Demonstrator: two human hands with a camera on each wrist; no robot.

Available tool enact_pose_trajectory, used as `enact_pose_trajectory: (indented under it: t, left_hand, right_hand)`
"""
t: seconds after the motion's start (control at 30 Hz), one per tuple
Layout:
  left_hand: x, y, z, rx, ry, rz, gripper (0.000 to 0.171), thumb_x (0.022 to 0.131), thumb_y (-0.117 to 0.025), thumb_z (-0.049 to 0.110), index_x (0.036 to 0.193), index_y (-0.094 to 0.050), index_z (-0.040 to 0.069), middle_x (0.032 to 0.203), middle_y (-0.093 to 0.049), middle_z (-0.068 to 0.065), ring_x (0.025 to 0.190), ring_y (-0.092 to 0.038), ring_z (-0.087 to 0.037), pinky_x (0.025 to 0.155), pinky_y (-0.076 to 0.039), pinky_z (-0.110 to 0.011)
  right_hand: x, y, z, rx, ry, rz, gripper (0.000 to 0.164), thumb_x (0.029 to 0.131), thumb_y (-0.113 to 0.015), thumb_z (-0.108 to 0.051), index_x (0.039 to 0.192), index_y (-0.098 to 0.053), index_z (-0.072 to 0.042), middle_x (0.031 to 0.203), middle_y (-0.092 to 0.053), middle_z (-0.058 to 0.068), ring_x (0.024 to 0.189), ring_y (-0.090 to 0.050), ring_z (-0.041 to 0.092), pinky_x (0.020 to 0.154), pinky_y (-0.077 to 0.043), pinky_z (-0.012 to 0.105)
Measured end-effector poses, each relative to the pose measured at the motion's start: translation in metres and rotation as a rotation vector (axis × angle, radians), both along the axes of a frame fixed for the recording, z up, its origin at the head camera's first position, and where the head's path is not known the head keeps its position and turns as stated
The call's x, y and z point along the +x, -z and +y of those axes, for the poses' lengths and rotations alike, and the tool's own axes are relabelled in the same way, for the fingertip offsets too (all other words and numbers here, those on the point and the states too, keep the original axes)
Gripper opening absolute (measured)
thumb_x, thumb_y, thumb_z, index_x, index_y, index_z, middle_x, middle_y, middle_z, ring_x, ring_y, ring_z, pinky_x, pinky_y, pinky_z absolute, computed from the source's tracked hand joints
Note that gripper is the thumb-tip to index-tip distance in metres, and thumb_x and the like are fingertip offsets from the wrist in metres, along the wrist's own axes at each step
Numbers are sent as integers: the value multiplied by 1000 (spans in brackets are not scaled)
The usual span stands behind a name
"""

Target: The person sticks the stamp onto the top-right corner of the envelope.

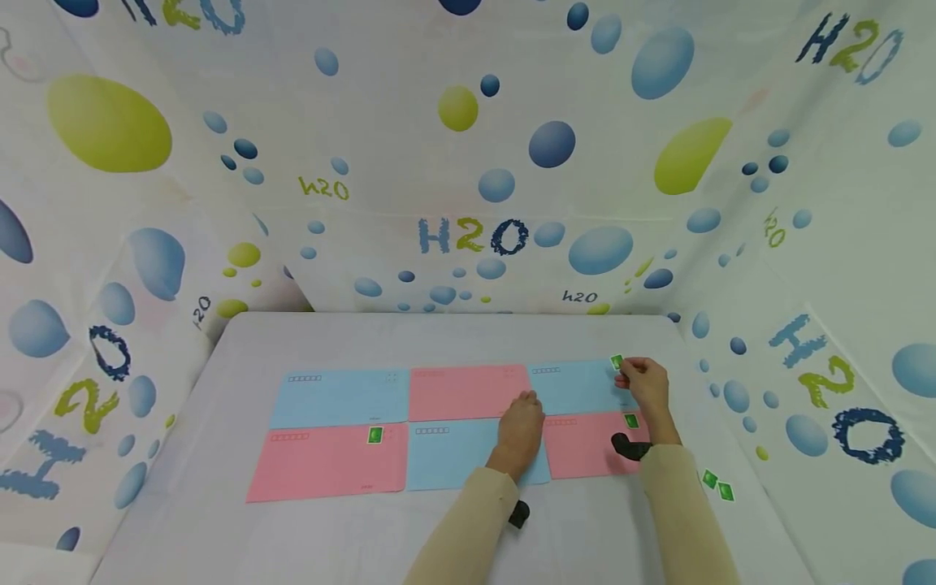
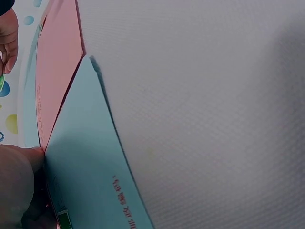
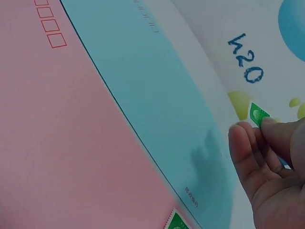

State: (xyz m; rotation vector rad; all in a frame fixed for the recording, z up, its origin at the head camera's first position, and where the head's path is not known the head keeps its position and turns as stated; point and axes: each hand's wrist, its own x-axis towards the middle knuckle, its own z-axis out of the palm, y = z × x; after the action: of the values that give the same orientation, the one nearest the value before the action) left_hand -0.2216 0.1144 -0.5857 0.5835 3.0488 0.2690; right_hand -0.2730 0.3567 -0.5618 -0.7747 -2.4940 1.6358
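Observation:
A small green postage stamp (image 1: 617,362) is pinched between the thumb and fingers of my right hand (image 1: 645,386), raised over the right end of the upper right blue envelope (image 1: 570,390). My left hand (image 1: 517,431) rests across the lower middle blue envelope (image 1: 446,459) and the edge of the upper middle pink envelope (image 1: 461,394). Beside that hand, a green stamp (image 2: 63,220) shows on the blue envelope in the left wrist view. Other stamps sit on the lower left pink envelope (image 1: 329,467) and the lower right pink envelope (image 1: 585,455).
Two loose green stamps (image 1: 717,485) lie on the white table (image 1: 351,536) right of the right forearm. An upper left blue envelope (image 1: 336,398) completes two rows laid edge to edge. Patterned curtains (image 1: 395,154) hang behind and on both sides.

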Motion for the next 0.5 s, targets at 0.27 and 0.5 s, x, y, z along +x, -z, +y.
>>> enact_pose_trajectory:
  t: [0.27, 0.5]
  left_hand:
    - [-1, 1, 2, 29, -22, -20, 37, 101, -60, 24, 133, -64, 6, 145, -59, -1, 138, -53, -13, 111, -45, -25]
    - [-2, 3, 2, 33, -35, -40, 38, 103, -57, 25, 135, -63, 7, 146, -58, 1, 139, -51, -12, 112, -43, -25]
  right_hand:
    - [-8, 6, 2, 37, 17, -47, 37, 105, -51, -22, 132, -56, 3, 107, -67, 16, 68, -65, 3, 68, -58, 16]
    - [-15, 18, 4, 60, 35, -56, 34, 103, -52, -18, 127, -58, 5, 90, -68, 10, 63, -63, 2, 61, -55, 15]
